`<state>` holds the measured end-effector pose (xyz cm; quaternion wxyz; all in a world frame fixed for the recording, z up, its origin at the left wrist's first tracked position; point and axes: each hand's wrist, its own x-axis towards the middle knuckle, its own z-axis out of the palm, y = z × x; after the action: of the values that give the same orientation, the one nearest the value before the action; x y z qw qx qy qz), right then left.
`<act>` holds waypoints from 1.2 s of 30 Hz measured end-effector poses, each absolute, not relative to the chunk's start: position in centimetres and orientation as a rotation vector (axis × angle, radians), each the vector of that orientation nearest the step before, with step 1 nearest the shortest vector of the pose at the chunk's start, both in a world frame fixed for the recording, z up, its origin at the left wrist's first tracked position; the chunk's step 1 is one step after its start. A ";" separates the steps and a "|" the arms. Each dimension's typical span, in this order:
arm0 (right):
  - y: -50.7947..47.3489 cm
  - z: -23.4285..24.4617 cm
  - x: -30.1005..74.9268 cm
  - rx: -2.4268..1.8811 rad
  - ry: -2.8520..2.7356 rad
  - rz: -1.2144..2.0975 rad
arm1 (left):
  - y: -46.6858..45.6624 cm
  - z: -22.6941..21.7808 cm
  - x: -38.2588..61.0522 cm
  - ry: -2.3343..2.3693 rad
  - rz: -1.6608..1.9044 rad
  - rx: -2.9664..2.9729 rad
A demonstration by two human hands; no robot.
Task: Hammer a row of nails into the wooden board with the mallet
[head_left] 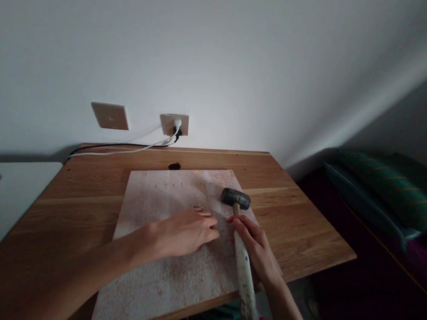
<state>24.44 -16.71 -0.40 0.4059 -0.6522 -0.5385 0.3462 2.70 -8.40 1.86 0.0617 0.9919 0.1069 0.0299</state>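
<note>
A mallet with a black head and a pale, worn handle is in my right hand, gripped close below the head. Its handle slants down past the front edge of a whitish, speckled board. Over the middle of that board, my left hand is closed with fingers bent downward, and whatever they hold is hidden. A small thin metal piece shows just beyond its knuckles; its kind is too small to tell. Several small dark holes or marks run along the board's far part.
The board lies on a wooden table against the wall. Behind are a socket with plugged-in cables and a wall plate. A white surface stands at left, cushions at right.
</note>
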 end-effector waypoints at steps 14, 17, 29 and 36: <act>-19.1 0.0 27.0 -1.546 -1.047 1.147 | -6.9 3.0 2.7 0.414 0.112 2.728; -17.5 0.3 28.5 -1.704 -1.278 0.904 | -5.7 3.1 2.8 0.396 0.240 2.556; -16.0 0.1 30.1 -1.953 -1.539 0.746 | 0.7 -1.6 1.3 0.753 0.758 2.024; -16.0 0.2 32.3 -1.944 -1.523 0.971 | 1.2 -2.9 1.2 0.825 0.848 1.980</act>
<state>32.33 -16.03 0.23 0.2415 -0.7109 -0.5570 0.3549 1.15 1.16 -2.93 0.4056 0.7847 0.3268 0.3362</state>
